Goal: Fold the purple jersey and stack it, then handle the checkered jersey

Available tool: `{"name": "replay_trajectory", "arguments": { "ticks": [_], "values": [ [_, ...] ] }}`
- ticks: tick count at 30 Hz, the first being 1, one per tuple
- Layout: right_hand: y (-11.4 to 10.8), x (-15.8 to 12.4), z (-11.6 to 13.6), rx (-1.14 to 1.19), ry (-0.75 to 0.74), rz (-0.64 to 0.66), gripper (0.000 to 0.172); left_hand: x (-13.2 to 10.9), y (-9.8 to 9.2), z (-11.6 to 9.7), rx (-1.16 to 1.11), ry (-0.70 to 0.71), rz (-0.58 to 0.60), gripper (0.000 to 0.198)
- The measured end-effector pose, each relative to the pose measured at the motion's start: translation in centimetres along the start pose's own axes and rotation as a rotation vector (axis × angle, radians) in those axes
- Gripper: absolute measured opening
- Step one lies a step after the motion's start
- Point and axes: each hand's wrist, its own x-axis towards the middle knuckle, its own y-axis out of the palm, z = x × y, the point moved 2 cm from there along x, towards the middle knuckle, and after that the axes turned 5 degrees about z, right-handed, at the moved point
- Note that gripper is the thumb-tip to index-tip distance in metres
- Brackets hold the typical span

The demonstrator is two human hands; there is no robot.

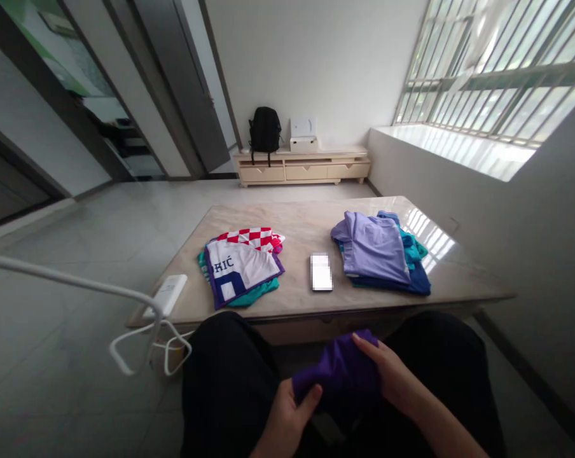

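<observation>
Purple cloth (pixel 349 375) is held low between the wearer's dark-trousered knees, in front of the near edge of a marble-patterned table (pixel 297 219). The left hand (pixel 285 413) pinches its left end, thumb laid on top; the other fingers are largely hidden. The right hand (pixel 392 375) grips the opposite side, a digit extended along the upper edge; whether its remaining fingers are pressed together cannot be told. On the tabletop, at left, lies a stack of garments (pixel 247 273), its upper pieces white with dark lettering and red-and-white checks, teal showing beneath. At right is a second stack (pixel 376 248), lavender uppermost, with teal and dark blue below. A phone (pixel 321 272), screen pixelated, lies between the two stacks. A white slab-like object (pixel 169 294) sits at the left edge, near a bent white tubular frame (pixel 120 291). Beyond, a black backpack (pixel 265 130) stands on a low cabinet (pixel 311 170).
</observation>
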Motion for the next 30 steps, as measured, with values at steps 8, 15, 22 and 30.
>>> {"name": "replay_trajectory", "arguments": {
  "ticks": [8, 15, 22, 30],
  "values": [
    [-4.2, 1.0, -2.1, -0.24, 0.059, 0.233, 0.042, 2.2, -0.8, -0.5, 0.144, 0.029, -0.19, 0.062],
    [-7.3, 3.3, -2.4, -0.34, -0.164, -0.018, 0.055, 2.6, -0.5, -0.4, 0.128, 0.05, -0.152, 0.055],
    [-5.5, 1.8, -3.1, -0.208, -0.094, 0.157, 0.052, 3.5, -2.0, 0.9, 0.133, 0.007, -0.234, 0.064],
    [-6.8, 3.3, -3.5, -0.236, -0.237, 0.037, 0.052, 4.0, -3.1, -0.4, 0.025, -0.022, -0.074, 0.062]
  ]
}}
